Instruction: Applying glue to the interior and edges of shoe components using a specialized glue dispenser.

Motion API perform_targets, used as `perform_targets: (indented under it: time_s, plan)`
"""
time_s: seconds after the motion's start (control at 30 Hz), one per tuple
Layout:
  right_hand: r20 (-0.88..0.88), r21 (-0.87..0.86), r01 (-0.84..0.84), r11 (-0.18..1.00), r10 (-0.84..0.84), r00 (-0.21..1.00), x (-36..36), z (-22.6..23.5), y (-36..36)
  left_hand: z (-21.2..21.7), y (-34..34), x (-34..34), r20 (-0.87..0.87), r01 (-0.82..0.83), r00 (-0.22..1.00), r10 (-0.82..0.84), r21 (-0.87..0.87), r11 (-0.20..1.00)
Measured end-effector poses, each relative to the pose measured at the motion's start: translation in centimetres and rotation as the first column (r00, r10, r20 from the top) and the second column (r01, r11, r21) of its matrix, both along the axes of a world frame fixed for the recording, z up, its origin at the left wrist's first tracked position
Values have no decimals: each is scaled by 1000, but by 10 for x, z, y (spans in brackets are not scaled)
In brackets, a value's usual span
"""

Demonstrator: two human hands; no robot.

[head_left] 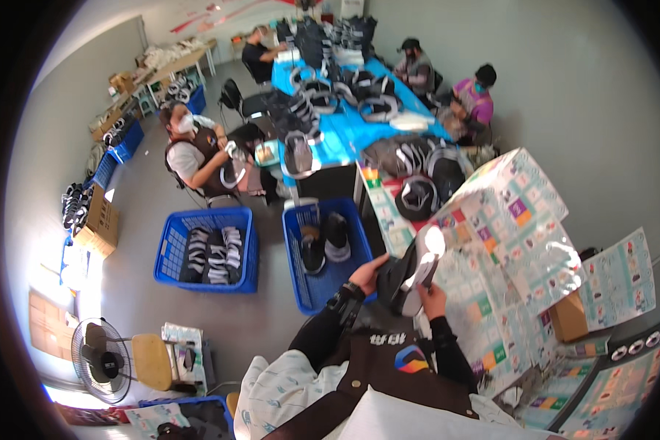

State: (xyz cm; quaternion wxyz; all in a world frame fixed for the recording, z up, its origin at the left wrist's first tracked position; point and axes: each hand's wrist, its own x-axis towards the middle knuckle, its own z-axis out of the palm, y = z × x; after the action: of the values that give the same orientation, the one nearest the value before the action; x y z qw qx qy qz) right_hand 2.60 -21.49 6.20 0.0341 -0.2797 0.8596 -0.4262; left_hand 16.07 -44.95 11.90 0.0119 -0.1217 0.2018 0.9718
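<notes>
Both my hands hold a dark shoe with a pale sole (397, 281) in front of my apron. My left hand (367, 276) has its fingers closed on the dark side of the shoe. At the other side my right hand (432, 299) grips it near the pale sole, which catches bright light. Just left of the held shoe, a blue crate (306, 292) on the floor contains a black shoe (313, 254) and a dark shoe with a pale sole (336, 238).
Another blue crate (170, 274) holds several black-and-white shoes. Ahead stands a blue-topped table (337, 136) piled with shoes, with several people seated around it. A printed-sheet-covered surface (484, 293) lies to my right. A fan (103, 359) and a chair (151, 361) stand at lower left.
</notes>
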Motion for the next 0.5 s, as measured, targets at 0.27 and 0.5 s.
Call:
perform_targets:
  time_s: [0.27, 0.5]
  plan:
    - [189, 67, 67, 996, -78, 979, 27, -23, 36, -55, 24, -15, 202, -13, 979, -4, 86, 996]
    - [247, 169, 152, 974, -191, 950, 59, -56, 89, -106, 73, -23, 385, -88, 902, 195, -278, 956]
